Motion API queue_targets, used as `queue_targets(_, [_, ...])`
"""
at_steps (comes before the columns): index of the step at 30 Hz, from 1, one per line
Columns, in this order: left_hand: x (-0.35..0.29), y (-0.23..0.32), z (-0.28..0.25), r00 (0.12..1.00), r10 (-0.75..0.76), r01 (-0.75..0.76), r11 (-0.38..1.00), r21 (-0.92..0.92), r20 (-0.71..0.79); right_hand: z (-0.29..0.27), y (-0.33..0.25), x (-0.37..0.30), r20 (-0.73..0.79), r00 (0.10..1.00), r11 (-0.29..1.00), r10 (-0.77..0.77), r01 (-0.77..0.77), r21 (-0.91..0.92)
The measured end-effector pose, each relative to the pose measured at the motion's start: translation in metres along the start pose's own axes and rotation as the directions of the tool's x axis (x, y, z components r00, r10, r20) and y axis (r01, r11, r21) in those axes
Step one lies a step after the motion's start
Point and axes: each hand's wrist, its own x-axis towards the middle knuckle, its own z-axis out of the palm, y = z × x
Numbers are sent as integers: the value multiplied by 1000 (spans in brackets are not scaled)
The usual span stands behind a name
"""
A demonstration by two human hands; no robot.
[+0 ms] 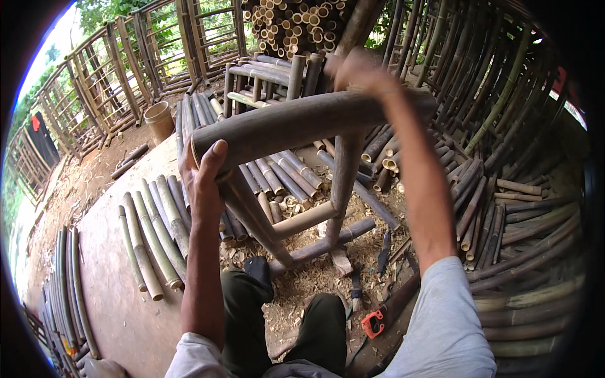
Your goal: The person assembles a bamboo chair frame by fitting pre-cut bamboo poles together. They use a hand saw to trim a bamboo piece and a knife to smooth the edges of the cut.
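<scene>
A bamboo frame (pixel 304 220) stands before me: a thick dark pole (pixel 296 121) across the top, two uprights, a pale crossbar and a dark bar low down. My left hand (pixel 203 167) is closed around the left end of the top pole, its thumb lying along the near side. Over the right part of that pole is my right hand (pixel 362 72), smeared by motion. Its fingers do not show clearly, and I cannot tell whether it touches the pole.
Wood shavings cover the ground, with an orange-handled saw (pixel 373 324), a dark pointed tool (pixel 384 252) and a chisel-like tool (pixel 357 290). Cut bamboo poles (pixel 148 233) lie at left; more poles (pixel 523 246) are piled at right. A bucket (pixel 159 120) stands behind.
</scene>
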Motion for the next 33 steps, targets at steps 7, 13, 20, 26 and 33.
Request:
queue_targets(7, [8,-2,-10,999,33,-32,999,12,-17,36,-14,-25,-66,997,1000,30,-29,6])
queue_targets(13, [1,-34,-87,989,-5,-7,997,-78,-147,45,6,-10,-161,987,1000,-2,7,29])
queue_targets(20, [-13,-100,-127,863,-43,111,988,106,-503,54,-8,-5,-281,959,999,-30,21,-33])
queue_targets(26, [15,-134,-28,946,-298,292,954,-65,-123,50,-15,-2,-153,984,995,97,-89,54])
queue_targets(33, [11,-12,-21,997,64,-48,964,-262,53,32,-4,8,332,938,993,-104,79,88])
